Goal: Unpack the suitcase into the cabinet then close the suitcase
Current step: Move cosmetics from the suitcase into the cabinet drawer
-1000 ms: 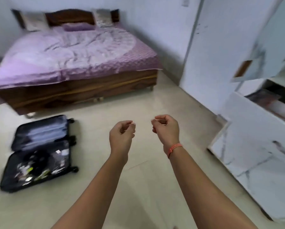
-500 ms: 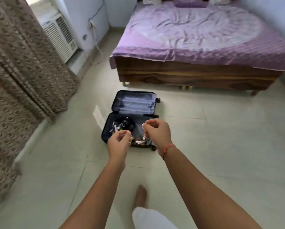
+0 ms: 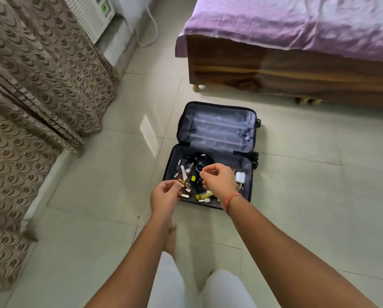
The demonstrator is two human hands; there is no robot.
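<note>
The suitcase (image 3: 217, 130) was lined with smooth, faintly shiny cloth. Beyond it stood a glossy varnished wood bed frame (image 3: 297, 74) under a creased purple cloth sheet (image 3: 297, 21); the floor tiles (image 3: 308, 196) beneath looked smooth.

The suitcase (image 3: 217, 130) has a dark navy shell and a pale grey-lilac lining. At its right edge lies a white charger plug (image 3: 240, 176), and near its front edge a yellow tube (image 3: 205, 195). The floor (image 3: 308, 196) is pale cream tile with thin dark joints. The bedsheet (image 3: 297, 21) is lilac, over a dark brown bed frame (image 3: 297, 74) with streaked wood grain. The curtain (image 3: 41, 74) is beige-brown with a scalloped crescent pattern. The wrist thread (image 3: 231, 199) is orange-red and the trousers (image 3: 226, 290) are white.
</note>
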